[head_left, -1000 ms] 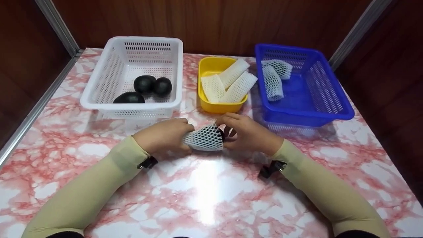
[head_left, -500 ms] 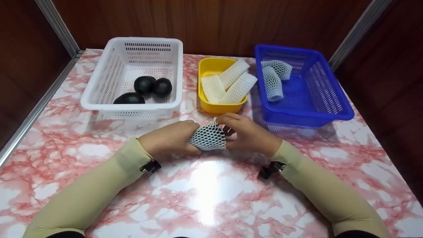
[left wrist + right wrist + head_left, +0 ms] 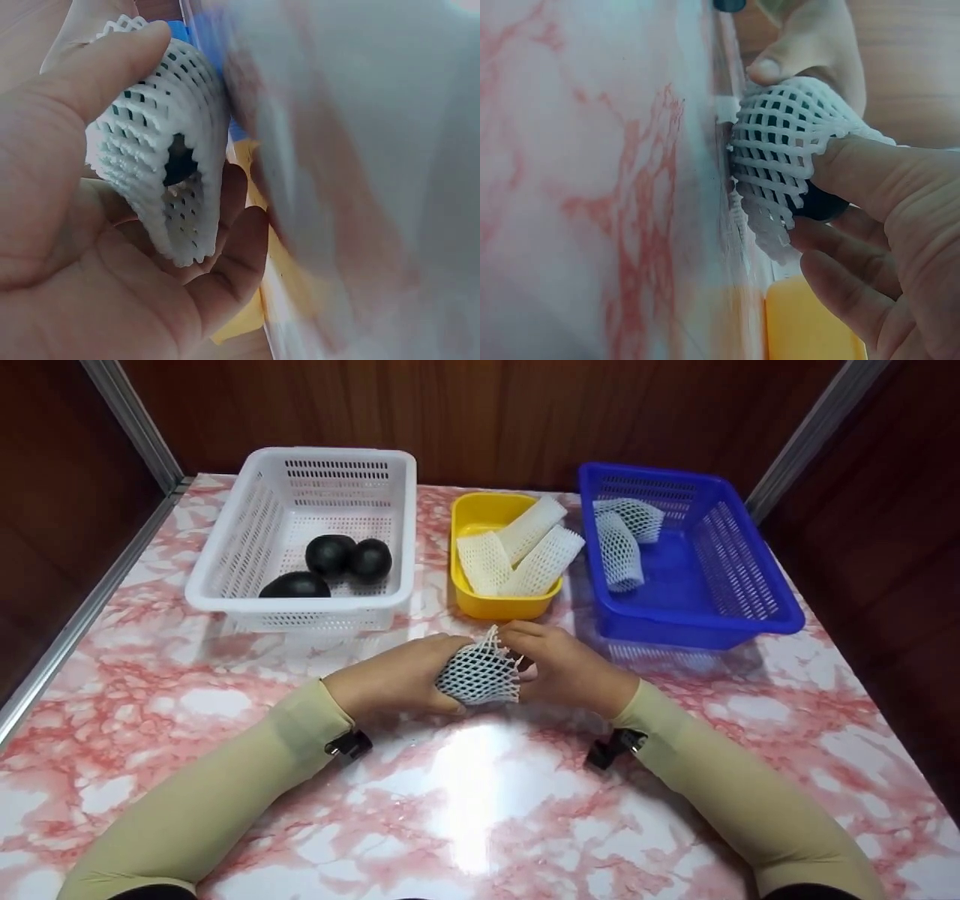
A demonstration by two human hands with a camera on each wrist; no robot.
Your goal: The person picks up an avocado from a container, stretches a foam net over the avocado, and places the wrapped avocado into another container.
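Note:
Just in front of the yellow tub, a white foam net sleeve (image 3: 478, 675) is stretched around a dark avocado (image 3: 821, 204). My left hand (image 3: 405, 673) grips the sleeved avocado from the left, thumb on the near side. In the left wrist view the sleeve's end (image 3: 187, 232) gapes, with dark skin showing inside. My right hand (image 3: 568, 669) holds the sleeve's right end. Its thumb (image 3: 855, 169) lies at the net's rim, where bare avocado shows, and its other fingers curl below. The fingertips on the far side are partly hidden.
At the back left, a white basket (image 3: 300, 604) holds three dark avocados (image 3: 330, 556). The yellow tub (image 3: 502, 606) in the middle holds several flat foam sleeves (image 3: 544, 559). On the right, a blue basket (image 3: 697, 622) contains two netted pieces (image 3: 619, 551).
My left hand has slid right along the sleeve, bunching it towards the right hand. The sleeve now covers more of the avocado's right end. My right hand has barely moved.

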